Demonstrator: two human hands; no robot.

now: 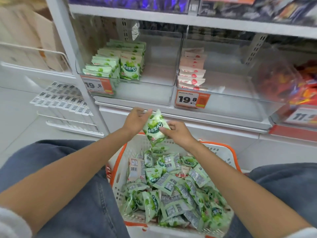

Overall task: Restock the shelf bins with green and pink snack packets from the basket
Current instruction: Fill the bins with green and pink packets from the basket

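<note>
Fingers (137, 110) of the left hand (135, 121) are pinching the top of a green packet (155, 127) just above the far rim of the basket (214, 150), while the right hand (178, 133) is gripping its right edge. It is looking light, soft and slick, so I am judging the crimped edge seams the surest hold; more packets (171, 194) are lying inside the basket.

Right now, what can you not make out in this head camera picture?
Head view:
- Number of green packets held: left hand and right hand cover them.
- Lower layers in the basket: buried under the top packets.
- Far-right price tag: cut by the right edge.
- Top-shelf goods: blurred.
</note>
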